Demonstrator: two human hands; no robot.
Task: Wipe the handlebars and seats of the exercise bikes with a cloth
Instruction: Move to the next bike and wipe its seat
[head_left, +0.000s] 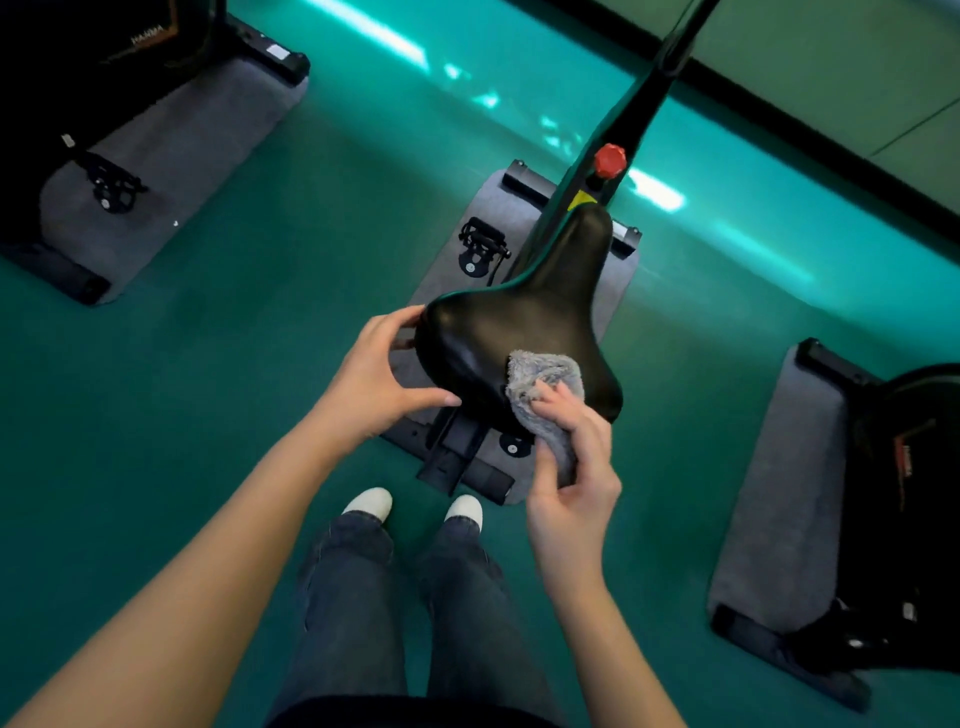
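A black glossy bike seat (524, 322) fills the centre of the head view, its nose pointing away toward the frame post with a red knob (610, 160). My right hand (571, 467) grips a folded grey fluffy cloth (545, 384) and presses it against the rear right part of the seat. My left hand (376, 371) holds the seat's rear left edge, fingers curled over the top rim and thumb under the back. No handlebars are in view.
The bike stands on a grey mat (613, 291) on a green floor. A pedal (480, 249) sticks out left of the seat. Other bikes on grey mats stand at the far left (156, 156) and right (789, 493). My feet (415, 506) are just behind the bike's rear base.
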